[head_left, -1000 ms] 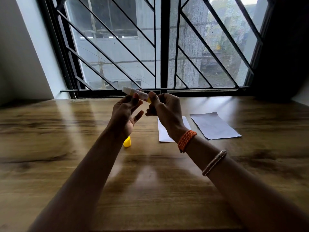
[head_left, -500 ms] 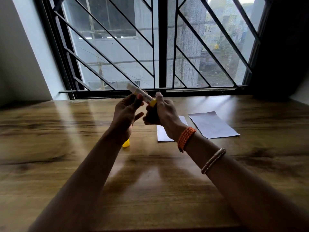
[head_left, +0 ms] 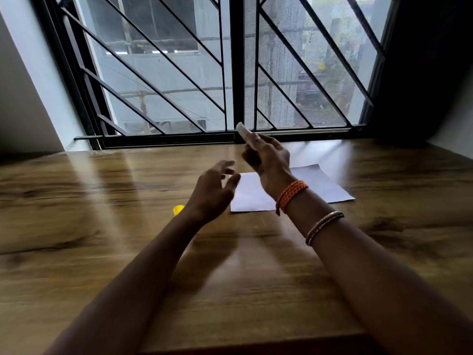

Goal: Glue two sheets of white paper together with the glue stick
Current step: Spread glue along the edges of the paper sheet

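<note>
Your right hand [head_left: 268, 160] grips the uncapped white glue stick [head_left: 244, 133], tip raised; your left hand [head_left: 212, 190] hovers empty, fingers loose.

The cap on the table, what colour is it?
Yellow; the cap shows in the head view.

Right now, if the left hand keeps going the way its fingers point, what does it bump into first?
Probably the near paper. The left hand points forward and right toward it with open fingers, though its height above the table is unclear.
</note>
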### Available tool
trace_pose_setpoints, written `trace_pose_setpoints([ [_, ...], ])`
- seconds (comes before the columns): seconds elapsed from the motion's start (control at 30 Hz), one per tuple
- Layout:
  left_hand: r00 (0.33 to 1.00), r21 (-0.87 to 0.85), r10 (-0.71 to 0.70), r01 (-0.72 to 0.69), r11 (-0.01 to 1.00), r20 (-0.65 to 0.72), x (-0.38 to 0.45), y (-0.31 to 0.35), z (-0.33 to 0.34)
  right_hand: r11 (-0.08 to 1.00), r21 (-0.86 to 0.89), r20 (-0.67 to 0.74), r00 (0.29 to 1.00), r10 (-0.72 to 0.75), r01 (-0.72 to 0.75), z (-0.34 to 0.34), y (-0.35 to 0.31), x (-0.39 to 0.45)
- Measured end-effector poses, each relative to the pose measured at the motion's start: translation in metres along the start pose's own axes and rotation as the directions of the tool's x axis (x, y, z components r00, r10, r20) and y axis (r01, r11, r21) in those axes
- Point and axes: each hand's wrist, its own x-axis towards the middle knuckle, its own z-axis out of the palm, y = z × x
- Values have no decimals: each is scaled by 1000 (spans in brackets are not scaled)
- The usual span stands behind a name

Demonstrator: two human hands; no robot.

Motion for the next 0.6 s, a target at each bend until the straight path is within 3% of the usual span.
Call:
trace_pose_setpoints([
  [0.03,994,130,84,-93,987,75,-3,-2,2,1000,9,-48,999,-14,14,-6,-3,4],
  [0.1,973,213,117,-159,964,199,-6,-3,6,999,27,-109,994,-32,35,-16,-7,10],
  [0.3,911,375,-37,-131,918,410,-7,-9,11,998,56,-173,985,-14,24,-23,-8,17],
  [0.6,914,301,-3,-131,945,407,-2,-9,5,1000,-22,-106,994,18,-20,-23,3,14],
])
